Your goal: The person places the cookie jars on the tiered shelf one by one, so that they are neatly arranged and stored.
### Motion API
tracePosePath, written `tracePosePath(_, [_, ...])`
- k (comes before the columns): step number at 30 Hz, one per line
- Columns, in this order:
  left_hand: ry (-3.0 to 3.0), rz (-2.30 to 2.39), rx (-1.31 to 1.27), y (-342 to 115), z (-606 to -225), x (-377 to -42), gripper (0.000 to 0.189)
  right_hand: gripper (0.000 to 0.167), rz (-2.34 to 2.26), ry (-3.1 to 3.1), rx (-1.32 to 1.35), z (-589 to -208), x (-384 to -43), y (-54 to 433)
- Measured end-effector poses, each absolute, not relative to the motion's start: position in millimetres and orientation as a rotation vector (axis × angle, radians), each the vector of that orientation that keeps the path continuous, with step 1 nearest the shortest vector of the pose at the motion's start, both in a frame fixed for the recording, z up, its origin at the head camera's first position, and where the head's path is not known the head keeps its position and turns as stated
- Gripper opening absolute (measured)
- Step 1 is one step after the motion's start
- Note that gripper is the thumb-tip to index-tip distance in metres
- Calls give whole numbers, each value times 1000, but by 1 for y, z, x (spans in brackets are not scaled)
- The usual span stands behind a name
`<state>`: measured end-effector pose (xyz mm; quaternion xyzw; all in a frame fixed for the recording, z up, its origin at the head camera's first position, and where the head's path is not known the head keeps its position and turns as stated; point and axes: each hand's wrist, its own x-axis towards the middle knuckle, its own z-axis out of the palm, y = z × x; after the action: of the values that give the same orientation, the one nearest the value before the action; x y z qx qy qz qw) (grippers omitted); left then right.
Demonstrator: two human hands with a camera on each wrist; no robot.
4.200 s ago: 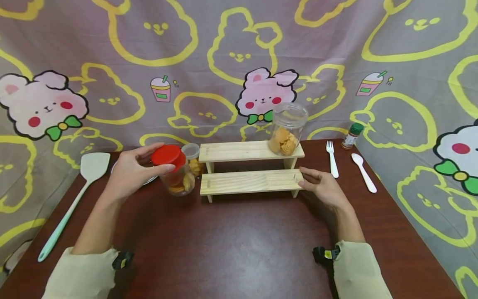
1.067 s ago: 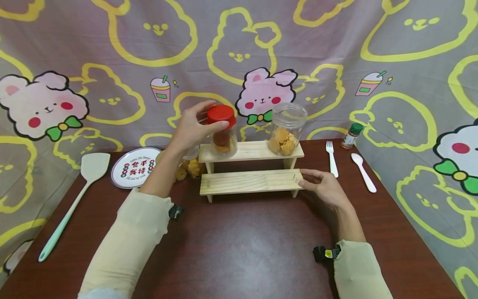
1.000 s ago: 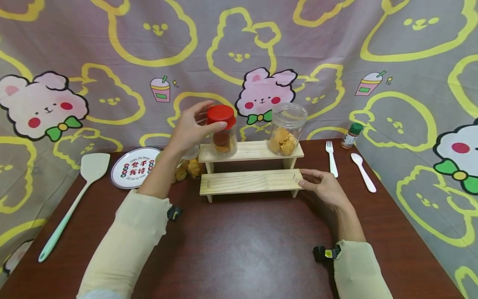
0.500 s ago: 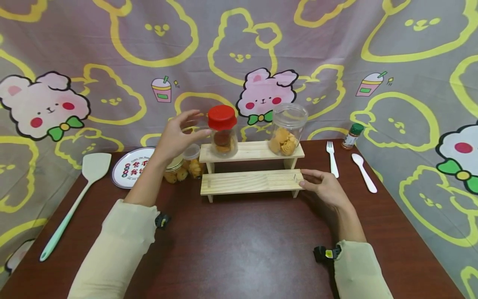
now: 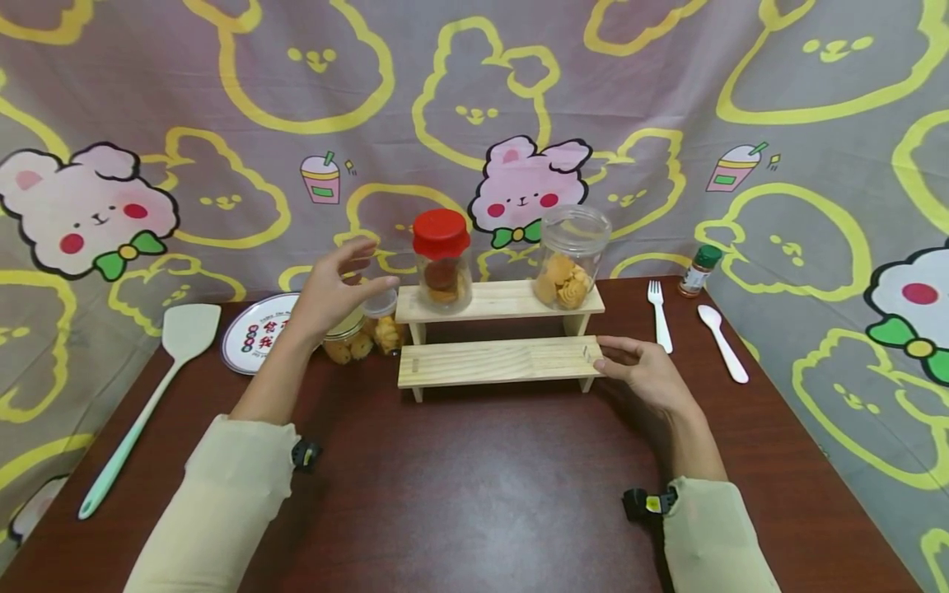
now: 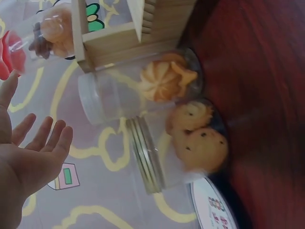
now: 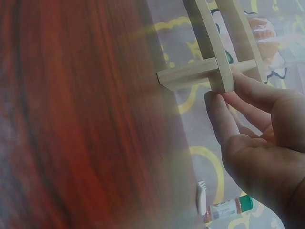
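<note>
A glass jar with a red lid (image 5: 441,235) and cookies inside stands upright on the upper left of a two-tier wooden shelf (image 5: 482,360). My left hand (image 5: 329,292) is in the air to the left of that jar, its fingers spread and holding nothing. Below it, a gold-lidded cookie jar (image 6: 190,138) and a white-lidded cookie jar (image 6: 143,88) stand on the table beside the shelf. With thumb and fingers, my right hand (image 5: 645,379) pinches the right end of the lower board. A clear jar of cookies (image 5: 571,263) sits on the upper right.
On the left lie a white plate (image 5: 248,338) with red characters and a spatula (image 5: 159,387) with a pale green handle. A white fork (image 5: 659,317), a white spoon (image 5: 722,344) and a green-capped seasoning bottle (image 5: 698,270) are on the right. Patterned cloth (image 5: 445,99) hangs behind the table.
The red-lidded jar went from left of the shelf onto its upper board. My left hand then let go and drew back left and down. The right hand stays put.
</note>
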<state>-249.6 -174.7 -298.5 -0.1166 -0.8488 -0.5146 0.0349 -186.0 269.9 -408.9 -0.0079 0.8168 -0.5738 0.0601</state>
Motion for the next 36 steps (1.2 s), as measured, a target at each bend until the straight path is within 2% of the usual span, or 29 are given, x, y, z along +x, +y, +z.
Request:
tracePosePath(16, [-2770, -1518, -258, -195, -332, -251, 84, 51, -1732, 2494, -30, -411, -185, 271])
tracePosePath(24, [-2789, -1554, -218, -198, -341, -255, 69, 52, -1727, 2495, -37, -411, -186, 270])
tracePosePath(36, [-2796, -1606, -241, -196, -348, -258, 66, 51, -1740, 2481, -26, -411, -186, 269])
